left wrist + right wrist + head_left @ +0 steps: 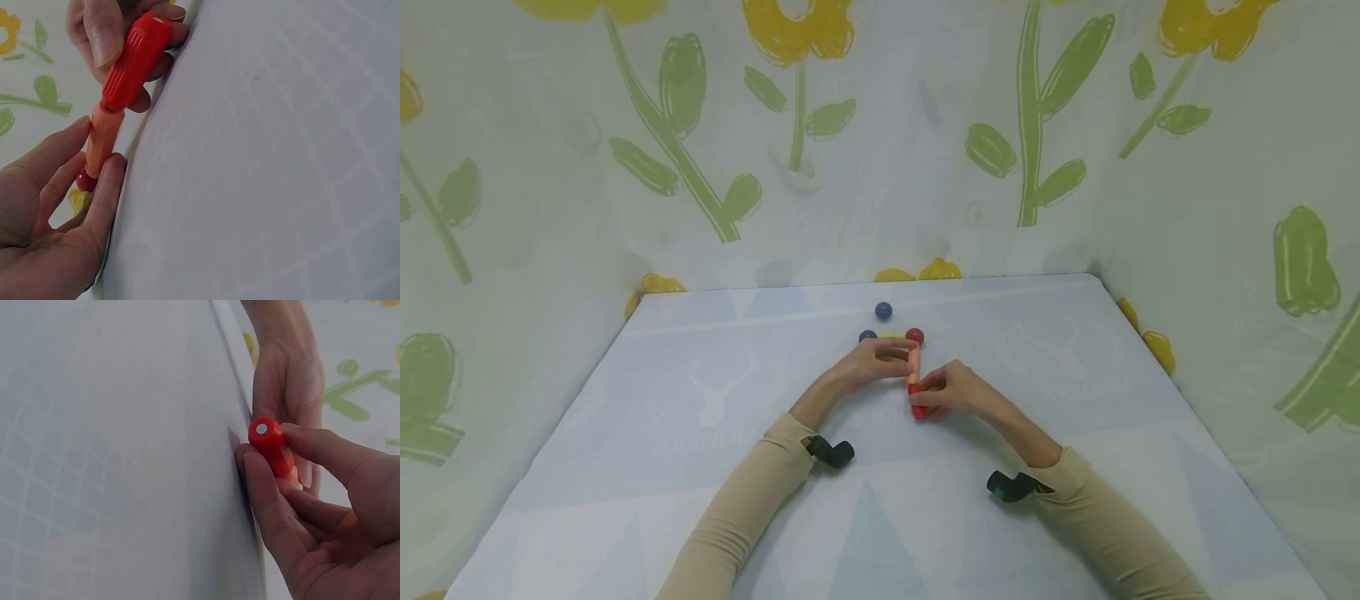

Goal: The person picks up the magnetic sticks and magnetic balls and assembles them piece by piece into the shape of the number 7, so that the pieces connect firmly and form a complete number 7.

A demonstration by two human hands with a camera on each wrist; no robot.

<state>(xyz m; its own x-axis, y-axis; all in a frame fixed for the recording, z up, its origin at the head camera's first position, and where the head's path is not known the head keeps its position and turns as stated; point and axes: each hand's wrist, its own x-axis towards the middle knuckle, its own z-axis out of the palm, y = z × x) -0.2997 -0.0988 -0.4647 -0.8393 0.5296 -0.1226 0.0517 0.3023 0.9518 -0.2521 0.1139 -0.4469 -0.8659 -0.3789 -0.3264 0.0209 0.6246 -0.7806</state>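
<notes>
My left hand (pixel 863 364) pinches an orange magnetic rod (pixel 103 140) between thumb and fingers. A red magnetic rod (pixel 137 62), ribbed and with a pale metal disc in its near end, is pinched in my right hand (pixel 958 390). The two rods meet end to end in the left wrist view. Beyond the orange rod's far end lies a red ball (pixel 914 336), and a yellow rod (pixel 892 336) runs left from it to a blue ball (pixel 868 336), partly covered by my left hand. From the right wrist, the red rod hides most of the orange one.
A second blue ball (pixel 883 311) lies by itself a little farther back on the pale patterned table (pixel 715 475). Flower-printed cloth walls (pixel 910 167) rise behind the table and along both sides. Each wrist carries a small black camera.
</notes>
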